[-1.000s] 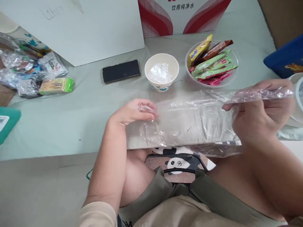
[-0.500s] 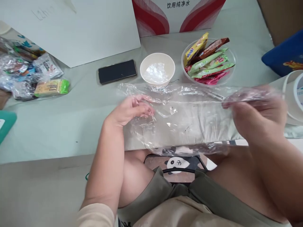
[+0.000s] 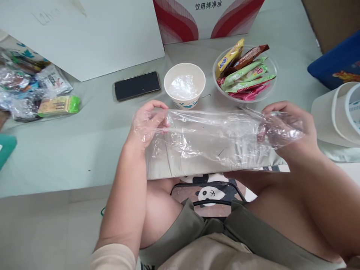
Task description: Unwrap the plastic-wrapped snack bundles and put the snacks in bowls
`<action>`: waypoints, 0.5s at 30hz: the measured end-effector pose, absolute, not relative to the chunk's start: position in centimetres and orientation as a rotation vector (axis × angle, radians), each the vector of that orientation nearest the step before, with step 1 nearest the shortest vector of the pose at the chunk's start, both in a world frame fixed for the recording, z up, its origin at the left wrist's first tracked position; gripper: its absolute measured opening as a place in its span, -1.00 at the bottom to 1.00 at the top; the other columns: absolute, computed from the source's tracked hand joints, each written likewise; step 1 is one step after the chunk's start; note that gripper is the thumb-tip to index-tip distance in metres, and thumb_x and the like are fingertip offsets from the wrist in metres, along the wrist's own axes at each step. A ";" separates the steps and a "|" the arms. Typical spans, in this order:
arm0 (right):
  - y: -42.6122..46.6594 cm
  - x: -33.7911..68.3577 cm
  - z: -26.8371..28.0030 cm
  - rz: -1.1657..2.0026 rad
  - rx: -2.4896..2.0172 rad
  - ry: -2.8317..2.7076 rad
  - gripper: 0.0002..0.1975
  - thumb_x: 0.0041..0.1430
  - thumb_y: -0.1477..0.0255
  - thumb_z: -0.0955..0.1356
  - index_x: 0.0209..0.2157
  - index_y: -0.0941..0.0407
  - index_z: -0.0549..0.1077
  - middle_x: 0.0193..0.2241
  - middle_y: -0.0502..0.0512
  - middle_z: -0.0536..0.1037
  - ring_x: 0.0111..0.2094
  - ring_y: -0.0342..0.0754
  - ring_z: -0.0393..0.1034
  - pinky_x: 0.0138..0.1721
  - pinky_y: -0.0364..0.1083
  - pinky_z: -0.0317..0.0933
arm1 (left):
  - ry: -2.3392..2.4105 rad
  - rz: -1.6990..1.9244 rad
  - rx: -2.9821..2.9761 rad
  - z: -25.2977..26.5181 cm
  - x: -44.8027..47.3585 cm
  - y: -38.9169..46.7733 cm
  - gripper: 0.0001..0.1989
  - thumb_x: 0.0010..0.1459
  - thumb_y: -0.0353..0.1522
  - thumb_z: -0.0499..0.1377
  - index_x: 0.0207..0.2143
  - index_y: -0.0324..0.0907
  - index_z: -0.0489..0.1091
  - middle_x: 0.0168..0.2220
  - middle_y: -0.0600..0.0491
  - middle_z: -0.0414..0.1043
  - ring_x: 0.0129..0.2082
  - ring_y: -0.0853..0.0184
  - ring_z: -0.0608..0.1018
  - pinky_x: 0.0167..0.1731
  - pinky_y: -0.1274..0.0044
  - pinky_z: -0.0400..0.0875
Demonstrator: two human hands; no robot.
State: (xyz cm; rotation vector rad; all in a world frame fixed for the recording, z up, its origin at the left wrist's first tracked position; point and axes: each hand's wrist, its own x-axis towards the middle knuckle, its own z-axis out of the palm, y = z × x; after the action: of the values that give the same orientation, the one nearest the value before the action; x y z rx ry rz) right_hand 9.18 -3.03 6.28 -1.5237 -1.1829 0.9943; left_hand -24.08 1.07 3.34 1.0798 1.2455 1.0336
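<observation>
A clear plastic bag [image 3: 208,131] is stretched between my two hands above the table's front edge. My left hand [image 3: 150,122] grips its left end, thumb and fingers closed on the film, with some of it lying over the back of the hand. At the other end, my right hand [image 3: 289,125] is closed on the bag, crumpled film bunched over its fingers. Just beyond the bag stands a paper bowl [image 3: 176,98] with crumpled clear film [image 3: 184,87] inside. Right of that, a round clear plastic bowl [image 3: 274,80] holds several wrapped snacks [image 3: 246,75].
A black phone [image 3: 137,85] lies left of the paper bowl. Large white boxes [image 3: 112,33] stand behind. Several packaged items [image 3: 57,105] lie at the left, near a green object [image 3: 7,148]. White tubs [image 3: 323,116] and a blue item [image 3: 337,60] are at the right.
My right hand has moved inward to the left, and film now bunches over it. The bag is pulled into a narrower, straighter strip, its lower edge raised. My left hand has moved slightly up.
</observation>
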 end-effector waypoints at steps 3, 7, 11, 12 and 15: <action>-2.1 9.7 5.8 1.001 -1.388 -1.120 -0.66 -0.17 0.20 0.59 -0.43 0.02 0.46 -0.75 -0.08 0.35 -0.78 -0.11 0.17 -0.76 -0.11 0.03 | 1.237 1.070 1.041 3.9 -24.3 1.0 -0.79 0.04 -0.29 0.38 -0.26 -0.04 0.46 -0.62 0.21 0.40 -0.68 0.47 0.41 -0.67 0.59 0.26; -1.0 10.4 5.2 0.965 -1.242 -1.053 -0.65 -0.18 0.22 0.56 -0.40 -0.01 0.40 -0.71 -0.13 0.25 -0.75 -0.15 0.09 -0.73 -0.14 -0.06 | 1.120 1.154 0.998 4.6 -24.6 0.9 -0.76 -0.08 -0.30 0.42 -0.38 -0.08 0.43 -0.51 0.16 0.51 -0.57 0.45 0.52 -0.55 0.59 0.41; -0.8 11.2 5.4 0.948 -1.183 -1.108 -0.77 -0.14 0.35 0.47 -0.49 0.01 0.33 -0.62 -0.02 0.35 -0.69 -0.13 0.16 -0.68 -0.11 -0.02 | 1.129 1.140 0.983 4.4 -24.9 1.0 -0.85 -0.11 -0.36 0.36 -0.54 -0.14 0.41 -0.41 0.07 0.58 -0.46 0.40 0.58 -0.41 0.55 0.50; -0.8 11.3 5.5 0.967 -1.177 -1.127 -0.79 -0.15 0.36 0.46 -0.53 0.02 0.32 -0.60 0.02 0.36 -0.68 -0.11 0.18 -0.69 -0.09 0.00 | 1.132 1.135 0.975 4.4 -24.9 1.1 -0.89 -0.10 -0.38 0.33 -0.55 -0.15 0.42 -0.41 0.05 0.58 -0.43 0.38 0.59 -0.38 0.54 0.51; -1.0 11.5 5.9 1.042 -1.159 -1.166 -0.78 -0.08 0.24 0.43 -0.58 0.04 0.37 -0.56 0.13 0.37 -0.60 0.00 0.33 -0.66 0.01 0.14 | 1.108 1.133 0.934 4.4 -24.8 1.4 -0.78 0.05 -0.23 0.21 -0.53 -0.18 0.48 -0.36 -0.04 0.58 -0.34 0.29 0.62 -0.31 0.46 0.54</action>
State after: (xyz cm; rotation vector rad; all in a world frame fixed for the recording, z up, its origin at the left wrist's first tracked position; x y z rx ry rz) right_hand 11.45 -1.01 5.93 -1.1589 -1.1665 1.0419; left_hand -24.78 1.38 4.37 0.9342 1.1080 1.1332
